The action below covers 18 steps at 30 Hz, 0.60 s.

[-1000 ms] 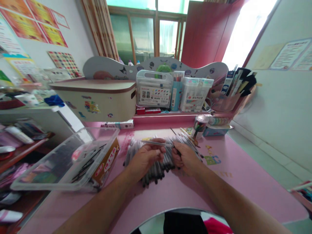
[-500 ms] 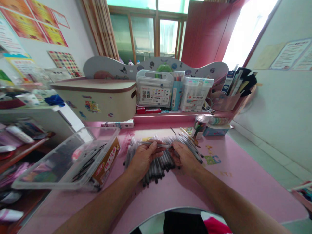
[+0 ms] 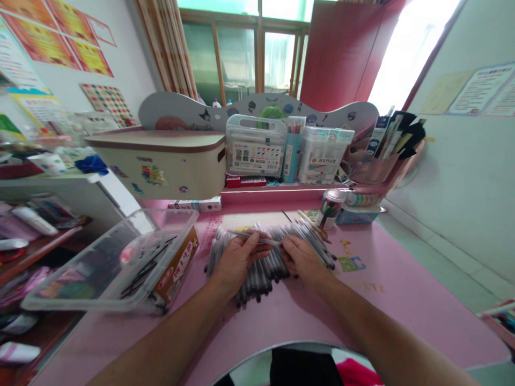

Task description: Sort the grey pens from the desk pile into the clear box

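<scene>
A slim, pale pen (image 3: 262, 239) lies crosswise between my two hands, just above a spread of pens. My left hand (image 3: 240, 258) pinches it near the middle, thumb on top. At its right end the fingertips of my right hand (image 3: 302, 255) close on it; the exact grip there is partly hidden. Beneath my hands, many clear-barrelled pens (image 3: 254, 281) with dark tips lie side by side on the pink desk (image 3: 277, 321), most with their dark ends toward me.
At left stands a clear plastic bin (image 3: 108, 306) holding dark pens and a brown box (image 3: 177, 271). Behind the pens are a jar of coloured pens (image 3: 330, 208) and a blue box (image 3: 356, 215). A lidded storage box (image 3: 169, 169) and marker cases (image 3: 256, 150) line the shelf.
My right hand has shifted very slightly along the pen's right end. My left hand and the pens on the desk look nearly the same.
</scene>
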### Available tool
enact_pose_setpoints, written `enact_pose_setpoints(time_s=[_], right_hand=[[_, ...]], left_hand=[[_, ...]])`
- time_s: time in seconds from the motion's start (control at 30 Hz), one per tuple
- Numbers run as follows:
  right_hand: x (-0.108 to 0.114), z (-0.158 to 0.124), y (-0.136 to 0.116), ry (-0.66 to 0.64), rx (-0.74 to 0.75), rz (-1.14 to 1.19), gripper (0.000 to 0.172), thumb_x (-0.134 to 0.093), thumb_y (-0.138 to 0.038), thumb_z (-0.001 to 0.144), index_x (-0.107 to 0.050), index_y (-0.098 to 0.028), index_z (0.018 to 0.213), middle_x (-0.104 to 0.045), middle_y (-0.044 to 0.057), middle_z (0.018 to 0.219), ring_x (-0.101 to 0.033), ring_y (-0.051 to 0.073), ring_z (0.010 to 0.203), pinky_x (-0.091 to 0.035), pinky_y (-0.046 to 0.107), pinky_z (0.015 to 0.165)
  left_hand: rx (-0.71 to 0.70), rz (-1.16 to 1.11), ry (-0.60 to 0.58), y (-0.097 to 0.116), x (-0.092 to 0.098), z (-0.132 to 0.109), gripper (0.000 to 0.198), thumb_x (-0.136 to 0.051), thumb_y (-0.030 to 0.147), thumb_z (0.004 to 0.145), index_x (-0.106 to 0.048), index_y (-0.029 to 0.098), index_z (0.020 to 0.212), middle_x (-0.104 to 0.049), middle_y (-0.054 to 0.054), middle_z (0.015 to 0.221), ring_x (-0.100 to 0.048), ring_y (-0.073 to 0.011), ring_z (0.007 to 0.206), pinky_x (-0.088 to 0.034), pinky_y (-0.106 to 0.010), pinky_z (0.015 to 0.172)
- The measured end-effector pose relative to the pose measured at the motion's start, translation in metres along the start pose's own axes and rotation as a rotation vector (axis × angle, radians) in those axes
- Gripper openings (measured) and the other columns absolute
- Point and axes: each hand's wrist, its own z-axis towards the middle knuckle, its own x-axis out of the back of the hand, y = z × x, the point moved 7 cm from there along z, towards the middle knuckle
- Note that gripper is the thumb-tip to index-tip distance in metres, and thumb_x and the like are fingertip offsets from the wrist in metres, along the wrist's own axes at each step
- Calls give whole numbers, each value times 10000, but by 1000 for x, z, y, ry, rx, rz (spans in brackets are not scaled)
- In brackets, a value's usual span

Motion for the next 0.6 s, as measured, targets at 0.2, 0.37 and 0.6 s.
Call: enact_pose_setpoints(time_s=[0.2, 0.37, 0.6], right_hand=[[-3, -1, -1, -11, 2, 104, 392, -679, -528, 757, -481, -224, 906, -463, -92, 618, -250, 40, 368, -153, 182, 336], [-2, -2, 5, -7, -49, -8, 409, -570, -588, 836, -484, -201, 735, -374, -87, 500, -262, 54, 375, -162, 199, 353], [-5, -4, 2, -23, -17, 85, 380, -630, -562, 797, -506, -214, 889, -492, -74, 615, -295, 46, 371, -179, 179, 334]], left_hand=[[6, 3, 17, 0, 2, 1, 306, -767, 412, 753, -684, 132, 846, -735, -68, 811, -709, -168, 748, -554, -245, 674], [3, 11, 22, 1, 1, 0, 321, -771, 427, 743, -680, 136, 842, -739, -66, 822, -712, -168, 759, -553, -241, 677], [-3, 18, 14, 1, 1, 0, 318, -764, 427, 749, -684, 134, 843, -740, -66, 808, -707, -165, 748, -549, -237, 665]])
